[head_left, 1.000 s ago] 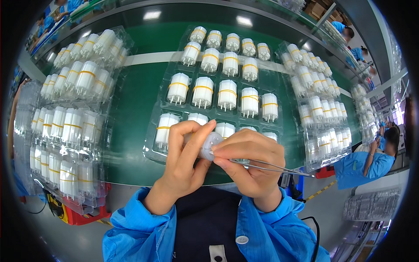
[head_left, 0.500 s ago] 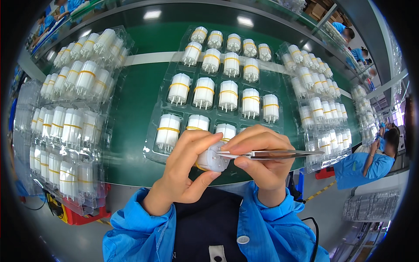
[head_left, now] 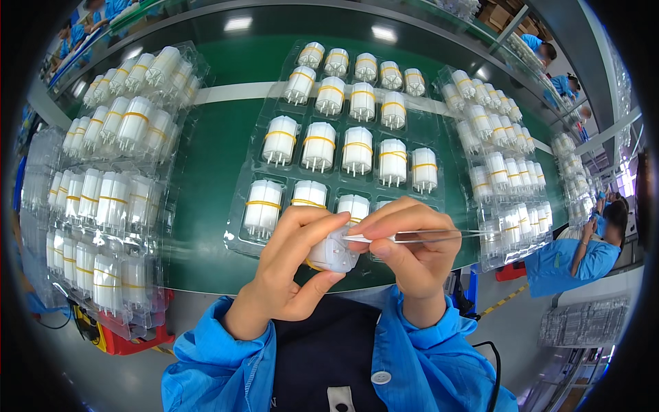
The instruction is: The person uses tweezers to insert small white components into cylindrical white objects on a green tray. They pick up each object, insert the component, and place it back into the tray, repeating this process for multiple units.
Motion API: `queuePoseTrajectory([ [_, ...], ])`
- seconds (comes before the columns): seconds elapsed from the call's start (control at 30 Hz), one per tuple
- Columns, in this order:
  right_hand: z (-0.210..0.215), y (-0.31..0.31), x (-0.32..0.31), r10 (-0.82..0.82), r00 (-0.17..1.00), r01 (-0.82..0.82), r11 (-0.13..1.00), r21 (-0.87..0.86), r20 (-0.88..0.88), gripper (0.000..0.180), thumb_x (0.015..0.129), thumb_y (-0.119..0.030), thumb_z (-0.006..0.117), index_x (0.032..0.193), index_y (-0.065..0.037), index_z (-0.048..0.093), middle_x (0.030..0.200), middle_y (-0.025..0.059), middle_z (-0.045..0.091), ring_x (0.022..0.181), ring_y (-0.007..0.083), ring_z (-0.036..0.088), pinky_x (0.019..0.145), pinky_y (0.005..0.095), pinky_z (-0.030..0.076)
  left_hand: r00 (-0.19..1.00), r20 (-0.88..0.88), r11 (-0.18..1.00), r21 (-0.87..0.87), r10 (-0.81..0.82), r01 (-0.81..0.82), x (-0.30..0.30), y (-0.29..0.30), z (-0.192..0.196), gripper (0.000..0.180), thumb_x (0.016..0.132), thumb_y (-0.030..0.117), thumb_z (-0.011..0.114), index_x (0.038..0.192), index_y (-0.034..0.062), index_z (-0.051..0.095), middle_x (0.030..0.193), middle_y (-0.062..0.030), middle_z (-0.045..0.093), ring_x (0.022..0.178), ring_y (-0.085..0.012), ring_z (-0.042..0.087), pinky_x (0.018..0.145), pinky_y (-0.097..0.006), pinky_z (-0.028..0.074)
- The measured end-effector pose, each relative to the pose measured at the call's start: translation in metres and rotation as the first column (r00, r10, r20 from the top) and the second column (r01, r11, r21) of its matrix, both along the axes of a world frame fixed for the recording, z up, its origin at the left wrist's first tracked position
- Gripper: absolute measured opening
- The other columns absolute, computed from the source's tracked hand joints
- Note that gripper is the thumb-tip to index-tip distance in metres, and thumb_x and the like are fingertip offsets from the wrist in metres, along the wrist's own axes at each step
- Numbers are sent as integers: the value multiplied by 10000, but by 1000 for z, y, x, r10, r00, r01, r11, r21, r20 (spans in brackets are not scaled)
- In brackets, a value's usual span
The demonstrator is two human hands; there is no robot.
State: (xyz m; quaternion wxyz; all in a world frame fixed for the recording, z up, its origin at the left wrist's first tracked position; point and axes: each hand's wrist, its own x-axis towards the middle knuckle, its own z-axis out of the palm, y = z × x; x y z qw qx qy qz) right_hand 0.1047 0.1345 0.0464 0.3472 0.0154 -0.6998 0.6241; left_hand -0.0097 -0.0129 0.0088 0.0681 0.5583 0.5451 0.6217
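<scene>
My left hand (head_left: 278,278) grips a white plug-shaped housing (head_left: 332,257) between thumb and fingers, with its prong face turned toward the right. Part of a yellow rubber band shows at the housing's lower left edge. My right hand (head_left: 412,250) pinches a pair of metal tweezers (head_left: 439,234), held nearly level. Their pale tips meet the prong face of the housing; whether they grip something there is too small to tell. Just beyond my hands lies a clear plastic tray (head_left: 238,232) of white housings with prongs, each banded in yellow, such as this near-left one (head_left: 263,209).
Stacked clear trays of similar housings stand at the left (head_left: 113,196) and right (head_left: 504,172) of the green tabletop (head_left: 206,233). A grey metal frame (head_left: 288,15) runs along the far side. At the right, a co-worker in blue (head_left: 570,264) sits nearby.
The tweezers have rolled slightly, so both arms now show apart, and their rear end has risen a little. My right fingers have shifted slightly; my left hand keeps its hold on the housing.
</scene>
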Motion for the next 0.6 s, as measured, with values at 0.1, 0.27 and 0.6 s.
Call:
queuePoseTrajectory([
  [0.1, -3, -3, 0, -33, 999, 35, 998, -59, 25, 144, 759, 63, 725, 899, 30, 712, 856, 157, 712, 774, 212, 685, 660, 282, 533, 1000, -4, 1000, 0, 8, -8, 0, 0, -1, 558, 774, 88, 716, 1277, -83, 549, 1125, -218, 556, 974, -327, 578, 839, -377, 477],
  [0.27, 1, 0, -1, -60, 998, 57, 991, 119, 23, 133, 771, 48, 715, 900, 18, 713, 848, 142, 710, 727, 199, 676, 635, 277, 525, 999, -45, 1000, 4, 28, -28, 0, 1, -2, 580, 737, 47, 727, 1274, -84, 550, 1124, -213, 552, 969, -323, 579, 835, -375, 479],
  [0.6, 15, 6, -4, 16, 1000, -15, 990, 138, -11, 165, 778, -7, 720, 938, 28, 704, 889, 144, 708, 763, 220, 679, 660, 302, 545, 985, -89, 989, 2, 145, -145, 2, 4, -8, 547, 721, 8, 733, 1231, -86, 557, 1122, -203, 527, 997, -277, 559, 862, -348, 466],
])
